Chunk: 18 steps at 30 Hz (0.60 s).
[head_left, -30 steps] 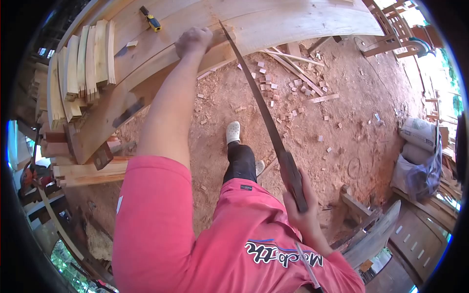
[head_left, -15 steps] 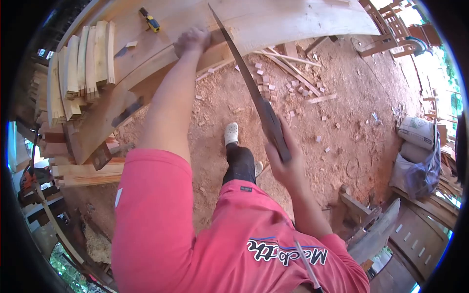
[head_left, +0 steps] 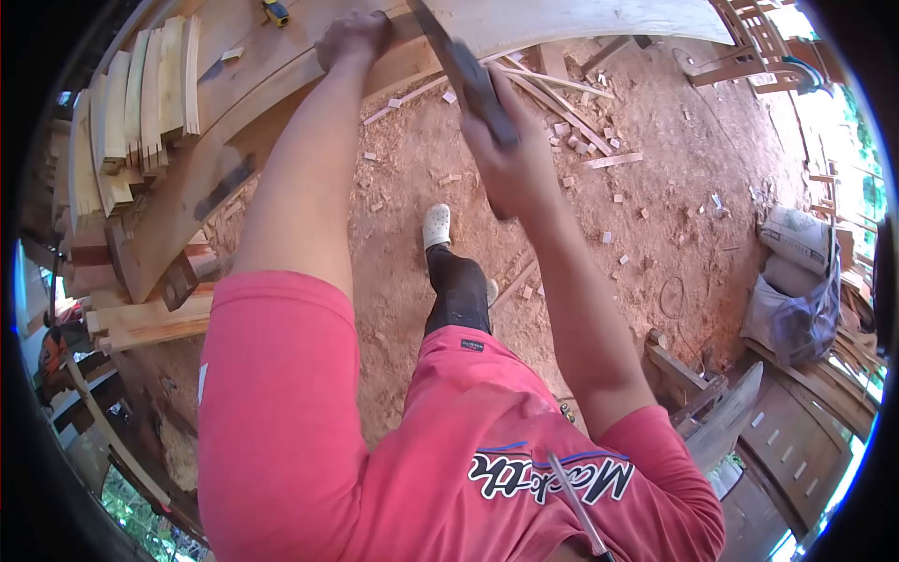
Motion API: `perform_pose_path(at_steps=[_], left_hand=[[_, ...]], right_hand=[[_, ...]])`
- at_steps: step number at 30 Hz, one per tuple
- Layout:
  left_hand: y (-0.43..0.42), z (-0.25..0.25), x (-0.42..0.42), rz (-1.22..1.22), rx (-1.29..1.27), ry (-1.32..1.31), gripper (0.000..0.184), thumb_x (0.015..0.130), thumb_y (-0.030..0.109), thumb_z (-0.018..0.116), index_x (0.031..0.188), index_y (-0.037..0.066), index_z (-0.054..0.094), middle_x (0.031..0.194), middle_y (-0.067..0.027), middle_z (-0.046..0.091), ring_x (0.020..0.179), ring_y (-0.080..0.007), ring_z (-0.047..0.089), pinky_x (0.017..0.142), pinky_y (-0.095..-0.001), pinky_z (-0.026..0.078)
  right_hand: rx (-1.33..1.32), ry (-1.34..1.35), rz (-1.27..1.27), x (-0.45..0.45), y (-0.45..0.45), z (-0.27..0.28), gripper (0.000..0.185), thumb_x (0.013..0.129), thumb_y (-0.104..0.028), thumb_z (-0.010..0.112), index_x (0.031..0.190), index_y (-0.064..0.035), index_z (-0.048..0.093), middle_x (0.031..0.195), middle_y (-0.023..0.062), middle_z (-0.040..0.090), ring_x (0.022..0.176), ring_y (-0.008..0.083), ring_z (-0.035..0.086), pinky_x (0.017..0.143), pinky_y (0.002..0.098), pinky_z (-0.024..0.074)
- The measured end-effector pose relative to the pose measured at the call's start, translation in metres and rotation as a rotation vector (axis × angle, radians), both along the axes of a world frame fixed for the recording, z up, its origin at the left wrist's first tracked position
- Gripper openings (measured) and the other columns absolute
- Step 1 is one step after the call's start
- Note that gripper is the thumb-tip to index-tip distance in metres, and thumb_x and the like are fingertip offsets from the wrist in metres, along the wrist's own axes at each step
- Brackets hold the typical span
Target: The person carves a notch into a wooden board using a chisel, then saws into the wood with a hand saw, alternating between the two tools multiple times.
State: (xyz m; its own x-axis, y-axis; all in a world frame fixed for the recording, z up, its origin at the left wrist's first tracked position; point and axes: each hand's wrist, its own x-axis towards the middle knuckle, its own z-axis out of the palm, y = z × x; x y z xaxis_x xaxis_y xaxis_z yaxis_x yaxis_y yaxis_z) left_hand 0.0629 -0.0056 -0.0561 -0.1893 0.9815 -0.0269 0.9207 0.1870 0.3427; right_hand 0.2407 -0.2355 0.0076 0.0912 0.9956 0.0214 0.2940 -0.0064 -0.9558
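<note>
My right hand [head_left: 515, 155] is wrapped round the dark handle of a hand saw [head_left: 473, 75]. The saw's blade slants up and to the left, and its tip runs out of the top of the view. At the edge of the wooden workbench [head_left: 272, 89], my left hand [head_left: 352, 39] is closed over a wooden piece [head_left: 405, 30], partly hidden under the fingers. The blade lies just to the right of that hand, across the end of the piece; I cannot tell whether it touches the wood.
Cut wooden strips [head_left: 150, 89] are stacked at the left of the bench, near a yellow and black tool [head_left: 275, 12]. Small offcuts [head_left: 576, 131] and sawdust litter the floor. Sacks [head_left: 796, 248] stand at the right, and a wooden chair frame [head_left: 749, 47] is behind them.
My right hand has pushed the saw up and forward, toward the bench edge and my left hand. The whole view has shifted slightly, and my left hand stays on the wooden piece.
</note>
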Motion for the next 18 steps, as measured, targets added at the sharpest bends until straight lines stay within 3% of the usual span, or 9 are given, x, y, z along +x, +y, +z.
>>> perform_pose_path(at_steps=[3, 4, 7, 10, 11, 14, 18], left_hand=[[-0.001, 0.006, 0.008, 0.027, 0.010, 0.021, 0.057, 0.093, 0.039, 0.037, 0.119, 0.002, 0.072, 0.126, -0.0196, 0.069, 0.116, -0.0375, 0.067, 0.101, -0.0465, 0.051], [0.001, 0.013, 0.013, 0.068, -0.049, 0.006, 0.057, 0.093, 0.039, 0.037, 0.119, 0.002, 0.072, 0.126, -0.0196, 0.069, 0.116, -0.0372, 0.067, 0.101, -0.0465, 0.051], [-0.008, 0.014, 0.015, 0.102, -0.074, 0.020, 0.057, 0.093, 0.039, 0.037, 0.118, 0.003, 0.073, 0.125, -0.0198, 0.070, 0.116, -0.0364, 0.068, 0.100, -0.0466, 0.052], [-0.001, 0.005, 0.007, 0.038, -0.017, 0.039, 0.056, 0.093, 0.039, 0.038, 0.116, 0.003, 0.074, 0.123, -0.0198, 0.070, 0.115, -0.0359, 0.068, 0.098, -0.0465, 0.053], [0.001, 0.003, 0.006, 0.003, -0.019, 0.039, 0.055, 0.093, 0.039, 0.038, 0.116, 0.004, 0.074, 0.122, -0.0198, 0.071, 0.114, -0.0357, 0.068, 0.098, -0.0463, 0.053], [0.001, -0.004, 0.003, 0.007, -0.004, 0.047, 0.053, 0.093, 0.037, 0.039, 0.117, 0.004, 0.073, 0.121, -0.0197, 0.071, 0.113, -0.0358, 0.069, 0.097, -0.0459, 0.053], [-0.005, 0.006, 0.007, 0.023, 0.022, 0.009, 0.053, 0.093, 0.038, 0.039, 0.116, 0.004, 0.074, 0.120, -0.0198, 0.071, 0.112, -0.0357, 0.069, 0.097, -0.0463, 0.053]], right_hand=[[-0.009, -0.031, -0.051, 0.022, -0.121, -0.010, 0.065, 0.092, -0.005, 0.066, 0.151, 0.0010, 0.041, 0.120, 0.0215, 0.070, 0.108, 0.0247, 0.071, 0.090, 0.0313, 0.0528], [-0.138, 0.036, -0.085, 0.029, -0.168, 0.000, 0.064, 0.092, -0.003, 0.065, 0.151, 0.0023, 0.040, 0.121, 0.0219, 0.069, 0.110, 0.0245, 0.070, 0.091, 0.0325, 0.0527], [-0.146, -0.068, -0.067, 0.050, -0.256, 0.027, 0.061, 0.092, 0.000, 0.062, 0.148, 0.0065, 0.040, 0.124, 0.0221, 0.068, 0.114, 0.0269, 0.069, 0.094, 0.0346, 0.0517], [-0.053, -0.108, -0.039, 0.045, -0.190, 0.022, 0.062, 0.092, 0.000, 0.062, 0.148, 0.0079, 0.039, 0.127, 0.0244, 0.066, 0.116, 0.0290, 0.067, 0.096, 0.0358, 0.0511], [0.032, -0.112, -0.007, 0.044, -0.146, -0.007, 0.061, 0.093, -0.003, 0.063, 0.149, 0.0051, 0.041, 0.127, 0.0245, 0.065, 0.117, 0.0279, 0.067, 0.097, 0.0344, 0.0505], [-0.069, -0.003, -0.010, 0.006, -0.013, -0.006, 0.058, 0.093, -0.012, 0.065, 0.147, 0.0005, 0.046, 0.110, 0.0224, 0.070, 0.099, 0.0231, 0.069, 0.086, 0.0327, 0.0526], [0.045, 0.017, -0.019, 0.013, -0.027, -0.015, 0.058, 0.094, -0.011, 0.063, 0.147, 0.0007, 0.045, 0.106, 0.0219, 0.070, 0.097, 0.0223, 0.069, 0.085, 0.0318, 0.0523]])
